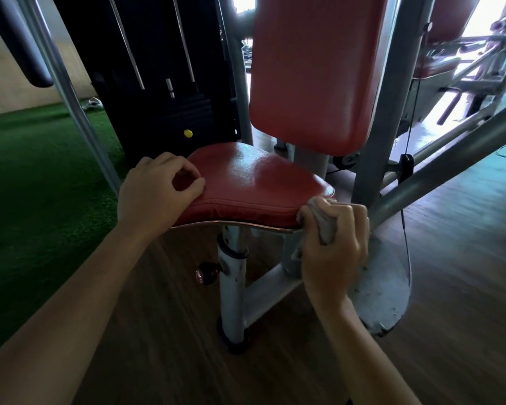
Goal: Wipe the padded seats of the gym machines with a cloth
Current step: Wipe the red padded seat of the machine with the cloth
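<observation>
Busy at the seat (254,176) of one machine, so well short of finished by the look of it. Glossy sheen across the seat's top, whether from wiping or only window light impossible to tell. At present working the seat's front right corner, down on the side edge by the piping. Probably left to do: the rest of that edge, perhaps the backrest (313,71) rising behind the seat, and surely the red pads (447,21) of another machine far off to the seat's right rear.

Right hand (336,238) clenched in a fist round the grey cloth (324,226), knuckles toward the camera, pressing the wad against the seat's right corner, with a tail of cloth hanging below the seat's rim. Forearm reaching up from low right, wrist fairly straight.

Left hand (155,188) planted on the seat's front left corner, heel over the edge, fingers curled in with thumb tip meeting forefinger, holding nothing; apparently bracing. Forearm stretched in from lower left.

Below the seat, a grey post (231,276) on wooden floor.
</observation>
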`<state>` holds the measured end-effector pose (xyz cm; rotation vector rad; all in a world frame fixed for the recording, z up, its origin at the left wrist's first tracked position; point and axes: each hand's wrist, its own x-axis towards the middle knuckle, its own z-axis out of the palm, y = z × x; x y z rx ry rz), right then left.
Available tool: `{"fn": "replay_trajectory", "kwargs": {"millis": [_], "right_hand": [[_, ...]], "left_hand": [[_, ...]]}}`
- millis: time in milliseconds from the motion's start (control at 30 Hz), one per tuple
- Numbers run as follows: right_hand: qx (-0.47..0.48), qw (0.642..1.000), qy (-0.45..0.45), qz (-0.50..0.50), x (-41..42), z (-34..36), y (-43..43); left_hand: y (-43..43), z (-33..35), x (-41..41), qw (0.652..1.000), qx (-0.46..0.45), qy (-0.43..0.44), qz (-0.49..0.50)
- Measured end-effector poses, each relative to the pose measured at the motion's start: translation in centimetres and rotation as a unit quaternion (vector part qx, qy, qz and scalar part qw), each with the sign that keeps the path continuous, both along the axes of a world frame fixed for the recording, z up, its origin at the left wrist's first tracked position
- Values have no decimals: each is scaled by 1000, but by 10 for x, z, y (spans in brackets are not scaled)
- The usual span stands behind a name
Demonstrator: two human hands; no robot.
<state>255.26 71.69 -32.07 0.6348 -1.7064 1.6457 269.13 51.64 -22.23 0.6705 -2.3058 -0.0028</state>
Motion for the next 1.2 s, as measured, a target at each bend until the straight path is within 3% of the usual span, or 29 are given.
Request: {"fn": "replay_trajectory", "kwargs": {"millis": [133, 333, 500, 667, 800, 1000, 1100, 1200], "right_hand": [[-86, 990, -109, 13, -12, 8, 1], [-24, 996, -37, 81, 3, -8, 8], [-86, 987, -125, 58, -14, -6, 5], [-57, 994, -66, 71, -3, -6, 6], [-61, 990, -109, 61, -18, 0, 7], [52, 993, -48, 93, -1, 41, 20], [120, 976, -4, 182, -2, 76, 16], [185, 963, 11, 196, -4, 104, -6]], "left_hand": [[1, 1, -2, 1000, 4, 1, 2], [-1, 0, -1, 1000, 4, -2, 2], [0, -1, -2, 1000, -3, 3, 8], [0, -3, -1, 1000, -5, 17, 12], [1, -2, -1, 1000, 1, 20, 20], [0, 0, 3, 1000, 23, 9, 8], [2, 2, 6, 999, 38, 9, 25], [3, 4, 7, 997, 56, 3, 44]]}}
